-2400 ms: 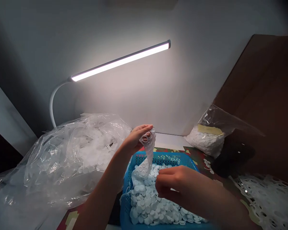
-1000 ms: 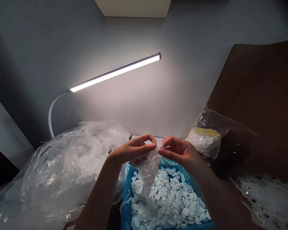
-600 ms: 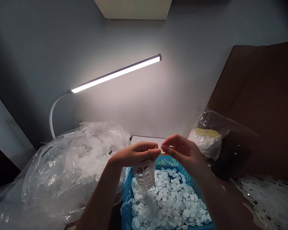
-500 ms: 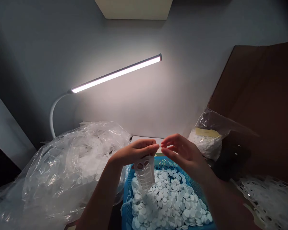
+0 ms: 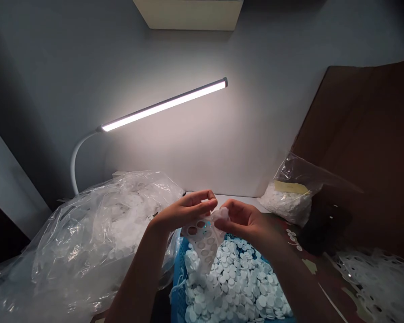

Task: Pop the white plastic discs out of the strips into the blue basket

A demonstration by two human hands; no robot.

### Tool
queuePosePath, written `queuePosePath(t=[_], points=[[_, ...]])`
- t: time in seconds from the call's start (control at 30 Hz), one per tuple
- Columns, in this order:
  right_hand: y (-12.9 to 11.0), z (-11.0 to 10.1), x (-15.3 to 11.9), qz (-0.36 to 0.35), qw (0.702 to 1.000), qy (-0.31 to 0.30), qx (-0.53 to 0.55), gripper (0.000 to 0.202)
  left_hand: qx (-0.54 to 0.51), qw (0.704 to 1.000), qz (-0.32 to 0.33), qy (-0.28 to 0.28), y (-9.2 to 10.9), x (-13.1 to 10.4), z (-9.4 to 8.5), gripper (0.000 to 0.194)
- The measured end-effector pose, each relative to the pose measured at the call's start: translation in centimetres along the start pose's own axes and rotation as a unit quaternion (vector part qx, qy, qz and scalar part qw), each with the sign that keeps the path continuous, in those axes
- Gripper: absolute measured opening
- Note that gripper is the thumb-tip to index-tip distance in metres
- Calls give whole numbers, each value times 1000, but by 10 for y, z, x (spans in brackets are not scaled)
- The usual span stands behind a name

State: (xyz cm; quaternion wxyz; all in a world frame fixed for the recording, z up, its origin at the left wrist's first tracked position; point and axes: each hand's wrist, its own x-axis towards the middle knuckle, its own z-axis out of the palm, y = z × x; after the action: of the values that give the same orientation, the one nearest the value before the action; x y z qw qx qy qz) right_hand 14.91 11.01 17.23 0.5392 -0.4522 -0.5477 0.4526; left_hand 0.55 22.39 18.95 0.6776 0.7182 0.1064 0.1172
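Observation:
A translucent white sheet with rows of round holes and discs hangs above a blue plastic basket. My left hand is at the sheet's upper left, thumb and fingers curled together at its top edge. With thumb and fingers my right hand pinches the sheet's upper right part, which is bunched. Below, small white round discs fill the basket. Some holes in the sheet's upper left are bare; lower ones look filled.
A large clear plastic bag of white pieces lies at left, beneath a lit lamp. At right are a smaller labelled bag, a brown cardboard panel and a pile of punched sheets.
My right hand has moved down and left and taken hold of the sheet's upper right part. The sheet has spread wider, while my left hand has shifted slightly left.

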Motion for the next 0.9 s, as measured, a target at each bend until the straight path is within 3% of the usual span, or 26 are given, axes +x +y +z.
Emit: queuePosePath(t=[0.1,0.23,0.37,0.43,0.57,0.7,0.9], points=[[-2,-2,0,-22,998,48,-18,22,77,997,-17,-14,-1,0,0,29],[-1,-3,-1,-15,998,37,-39,28,173,983,1,-58,-4,3,5,34],[3,-6,-1,-40,991,82,-94,35,162,986,44,-17,-8,9,6,41],[3,-6,-2,-67,977,127,-155,34,145,988,57,9,-10,12,6,40],[-4,1,-6,-117,912,236,-315,26,103,991,79,33,-11,16,9,40],[-11,8,-9,-50,947,142,-283,30,59,993,102,8,-13,21,19,43],[-5,5,-8,-64,985,90,-130,25,-5,991,127,37,-17,28,30,41]])
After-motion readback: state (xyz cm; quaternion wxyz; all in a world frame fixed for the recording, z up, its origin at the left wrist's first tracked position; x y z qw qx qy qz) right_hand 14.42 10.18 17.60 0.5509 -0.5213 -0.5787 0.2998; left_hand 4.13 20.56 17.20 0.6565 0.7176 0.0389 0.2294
